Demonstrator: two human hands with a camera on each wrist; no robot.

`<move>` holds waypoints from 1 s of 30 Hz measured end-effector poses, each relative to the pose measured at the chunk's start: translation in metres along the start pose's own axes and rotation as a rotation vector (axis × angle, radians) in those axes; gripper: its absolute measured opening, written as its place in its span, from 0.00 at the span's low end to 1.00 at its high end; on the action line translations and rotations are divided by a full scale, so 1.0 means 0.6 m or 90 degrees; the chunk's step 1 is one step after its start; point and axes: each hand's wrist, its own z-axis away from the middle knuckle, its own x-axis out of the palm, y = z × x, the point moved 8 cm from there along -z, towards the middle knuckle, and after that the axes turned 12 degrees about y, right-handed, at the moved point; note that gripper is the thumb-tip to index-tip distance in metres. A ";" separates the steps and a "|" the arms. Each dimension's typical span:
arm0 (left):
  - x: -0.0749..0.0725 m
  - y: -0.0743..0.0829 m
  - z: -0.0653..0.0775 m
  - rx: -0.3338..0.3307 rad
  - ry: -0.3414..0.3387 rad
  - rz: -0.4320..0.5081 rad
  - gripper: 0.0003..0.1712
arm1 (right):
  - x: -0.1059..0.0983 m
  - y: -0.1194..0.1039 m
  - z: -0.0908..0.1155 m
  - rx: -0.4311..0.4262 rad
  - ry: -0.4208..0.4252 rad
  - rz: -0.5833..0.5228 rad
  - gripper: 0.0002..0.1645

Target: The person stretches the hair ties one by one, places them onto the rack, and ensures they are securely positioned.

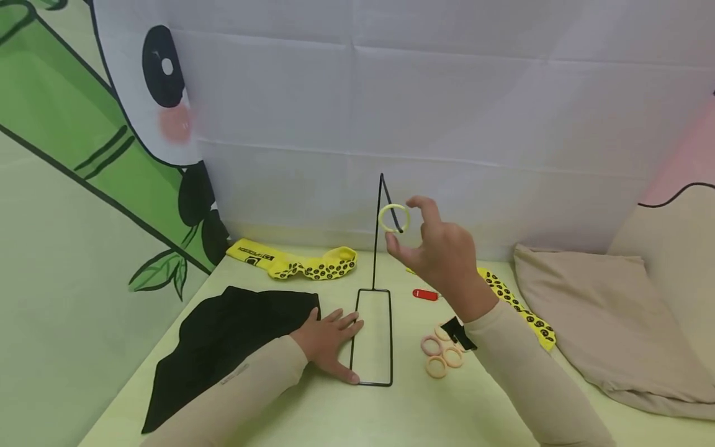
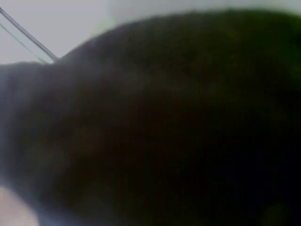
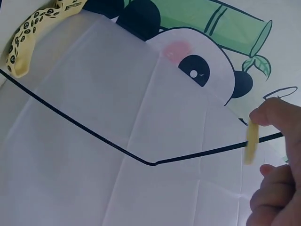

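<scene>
A black wire stand [image 1: 375, 248] rises from a rectangular base [image 1: 391, 335], its upper end bent into a sloping arm [image 3: 202, 154]. Around that arm is a pale yellow ring [image 1: 381, 214], seen edge-on in the right wrist view. My right hand [image 1: 447, 251] is raised beside it, thumb and index finger spread apart. The thumb tip is right at the ring's lower edge; the index fingertip stands off from it. My left hand [image 1: 326, 341] rests with spread fingers over the base's left side. The left wrist view is mostly dark and blurred.
Several rings [image 1: 436, 366] lie to the right of the base, near a red tag [image 1: 426, 295]. A black cloth [image 1: 240, 335] lies at left, yellow patterned fabric [image 1: 313, 264] behind it, more yellow fabric [image 1: 539, 326] at right beside folded beige cloth [image 1: 592, 316].
</scene>
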 end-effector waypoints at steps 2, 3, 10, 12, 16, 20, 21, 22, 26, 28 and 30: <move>0.001 0.003 -0.001 0.004 -0.001 0.003 0.64 | 0.010 0.014 0.007 0.044 -0.039 0.000 0.31; 0.002 0.004 -0.001 0.006 -0.001 0.004 0.64 | 0.013 0.020 0.012 0.068 -0.058 -0.010 0.32; 0.001 -0.001 0.002 -0.002 -0.001 -0.003 0.64 | 0.029 0.061 0.065 0.265 -0.186 -0.131 0.32; 0.000 -0.004 0.003 -0.007 -0.002 -0.001 0.64 | 0.038 0.076 0.089 0.328 -0.230 -0.177 0.33; 0.001 -0.007 0.003 -0.011 -0.003 0.001 0.64 | 0.063 0.114 0.149 0.460 -0.326 -0.246 0.36; 0.002 -0.009 0.001 -0.013 -0.005 0.003 0.64 | 0.082 0.150 0.215 0.561 -0.408 -0.279 0.37; 0.002 -0.009 0.001 -0.014 -0.006 0.004 0.64 | 0.086 0.157 0.232 0.586 -0.427 -0.287 0.38; 0.003 -0.009 0.001 -0.014 -0.007 0.006 0.63 | 0.088 0.164 0.248 0.609 -0.444 -0.288 0.38; 0.003 -0.007 -0.001 -0.011 -0.007 0.006 0.63 | 0.098 0.191 0.310 0.675 -0.498 -0.275 0.37; 0.003 -0.006 -0.001 -0.009 -0.006 0.007 0.63 | 0.102 0.203 0.339 0.689 -0.516 -0.255 0.37; 0.003 -0.005 -0.001 -0.008 -0.007 0.008 0.63 | 0.104 0.214 0.368 0.705 -0.536 -0.236 0.37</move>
